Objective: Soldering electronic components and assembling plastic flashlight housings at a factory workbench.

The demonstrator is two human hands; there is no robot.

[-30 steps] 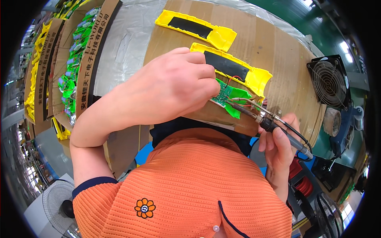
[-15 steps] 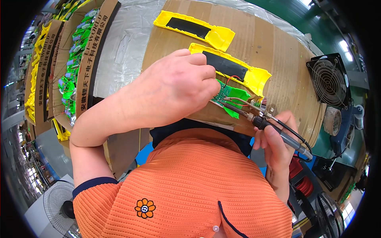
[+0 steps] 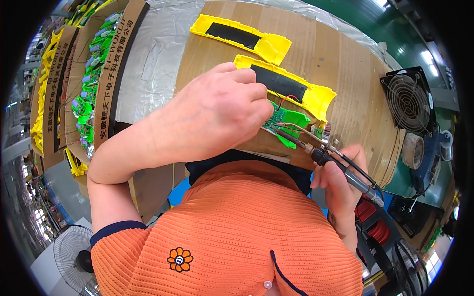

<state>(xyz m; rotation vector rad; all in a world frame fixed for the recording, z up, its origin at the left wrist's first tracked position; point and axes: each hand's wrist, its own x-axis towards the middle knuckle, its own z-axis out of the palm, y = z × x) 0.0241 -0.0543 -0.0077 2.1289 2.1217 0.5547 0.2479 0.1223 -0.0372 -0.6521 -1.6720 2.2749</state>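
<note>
My right hand (image 3: 343,180) grips a soldering iron (image 3: 345,172) with a thin metal solder-feed tube alongside it. The iron's tip is at a small green circuit board (image 3: 278,117), which has bright green wrap (image 3: 295,118) around its right part. Over the board's left end, my left hand (image 3: 222,108) is closed with its knuckles up; whatever its fingers pinch is hidden beneath it. Thin red and black wires rise from the board toward a yellow plastic shell (image 3: 320,98) with a black pad inside. Beyond it lies a second yellow shell (image 3: 274,45) of the same kind.
Cardboard (image 3: 345,64) covers the work surface. At the left, a carton (image 3: 116,74) holds several green-wrapped parts, and another carton (image 3: 54,89) holds yellow shells. A black fan (image 3: 409,98) and a roll of tape (image 3: 414,150) are at the right.
My right hand and the soldering iron have shifted slightly left and downward, with the tip now farther left at the board. My left hand has stayed nearly still.
</note>
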